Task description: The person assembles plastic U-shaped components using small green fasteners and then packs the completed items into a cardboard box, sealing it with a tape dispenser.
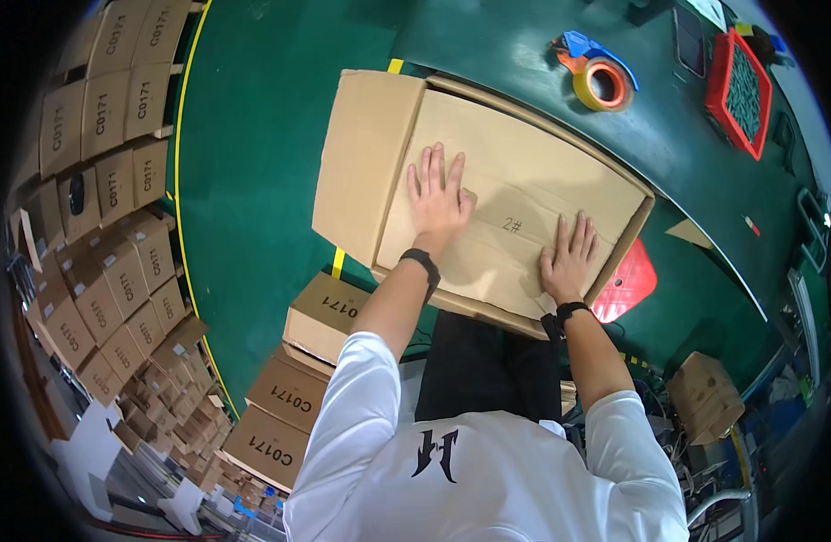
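Observation:
Before me is an open cardboard box [356, 172], one wide flap folded out to the left. A flat cardboard sheet [515, 163] with a handwritten mark covers its inside. My left hand [440, 200] lies flat on the sheet's left part, fingers spread and pointing away from me. Toward the near right corner, my right hand [571, 262] also rests on the sheet with its fingers stretched out. Both wrists wear dark bands. Neither hand grips anything, and whatever lies under the sheet is hidden.
A tape dispenser [603, 83], a phone [689, 42] and a red tray [739, 95] of screw-like pieces sit on the green table [506, 36]. A red stool [628, 280] shows beside the box. Stacked cartons [117, 108] line the left; more cartons [284, 393] stand near my left arm.

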Demonstrator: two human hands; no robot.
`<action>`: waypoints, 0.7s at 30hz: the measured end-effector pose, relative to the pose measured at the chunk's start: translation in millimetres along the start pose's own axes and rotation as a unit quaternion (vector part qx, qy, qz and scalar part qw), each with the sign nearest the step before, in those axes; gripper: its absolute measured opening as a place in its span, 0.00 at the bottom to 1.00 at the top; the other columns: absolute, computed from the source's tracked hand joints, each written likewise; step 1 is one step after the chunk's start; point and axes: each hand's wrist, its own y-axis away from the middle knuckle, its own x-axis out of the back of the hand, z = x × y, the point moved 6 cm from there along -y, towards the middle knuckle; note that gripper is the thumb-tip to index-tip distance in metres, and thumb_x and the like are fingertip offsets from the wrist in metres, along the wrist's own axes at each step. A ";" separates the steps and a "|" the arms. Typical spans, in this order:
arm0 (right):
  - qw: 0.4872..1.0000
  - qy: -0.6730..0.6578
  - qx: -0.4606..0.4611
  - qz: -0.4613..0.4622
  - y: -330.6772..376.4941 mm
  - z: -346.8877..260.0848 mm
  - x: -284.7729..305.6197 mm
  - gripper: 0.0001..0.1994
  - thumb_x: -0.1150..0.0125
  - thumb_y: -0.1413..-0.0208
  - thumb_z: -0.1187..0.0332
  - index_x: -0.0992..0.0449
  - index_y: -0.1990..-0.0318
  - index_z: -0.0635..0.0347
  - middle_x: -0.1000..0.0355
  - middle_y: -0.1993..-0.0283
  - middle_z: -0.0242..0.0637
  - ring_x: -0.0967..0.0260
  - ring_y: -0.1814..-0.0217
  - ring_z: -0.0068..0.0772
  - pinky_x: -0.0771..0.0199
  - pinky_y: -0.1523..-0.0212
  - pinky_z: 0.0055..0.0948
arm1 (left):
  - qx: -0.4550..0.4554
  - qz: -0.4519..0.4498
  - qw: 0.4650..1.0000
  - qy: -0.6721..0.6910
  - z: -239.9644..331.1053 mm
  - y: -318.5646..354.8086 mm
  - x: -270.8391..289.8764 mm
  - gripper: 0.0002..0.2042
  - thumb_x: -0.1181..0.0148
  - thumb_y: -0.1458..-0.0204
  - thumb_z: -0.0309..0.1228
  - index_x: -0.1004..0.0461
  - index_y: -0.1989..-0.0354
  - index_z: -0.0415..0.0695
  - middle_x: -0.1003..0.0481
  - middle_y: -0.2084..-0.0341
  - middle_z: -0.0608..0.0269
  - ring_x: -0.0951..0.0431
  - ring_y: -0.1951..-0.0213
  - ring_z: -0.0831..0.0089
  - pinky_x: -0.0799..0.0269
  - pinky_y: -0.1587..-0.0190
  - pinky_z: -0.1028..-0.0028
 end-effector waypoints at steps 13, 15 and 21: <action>1.000 -0.016 -0.013 -0.018 -0.2 1.7 4.8 0.37 0.47 0.44 0.53 0.45 0.26 0.44 0.61 0.20 0.45 0.70 0.18 0.50 0.73 0.23 0.54 | 0.603 0.228 0.641 0.418 -225.2 155.0 17.8 0.27 0.48 0.43 0.39 0.38 0.37 0.40 0.37 0.40 0.49 0.38 0.39 0.50 0.42 0.37 0.50; 1.000 -0.018 -0.016 -0.013 -0.3 1.2 9.0 0.37 0.47 0.44 0.53 0.45 0.26 0.45 0.61 0.20 0.46 0.70 0.18 0.50 0.73 0.23 0.54 | 0.639 0.156 0.421 0.624 -210.5 171.0 -0.1 0.28 0.50 0.41 0.43 0.39 0.36 0.41 0.36 0.41 0.50 0.37 0.39 0.50 0.40 0.37 0.52; 0.999 -0.019 -0.013 0.022 5.4 -2.8 29.3 0.36 0.44 0.46 0.57 0.42 0.27 0.48 0.58 0.22 0.50 0.65 0.19 0.53 0.67 0.23 0.54 | 0.421 0.292 0.341 0.788 -148.3 169.8 39.5 0.18 0.52 0.38 0.43 0.29 0.47 0.44 0.28 0.52 0.53 0.27 0.51 0.62 0.33 0.43 0.65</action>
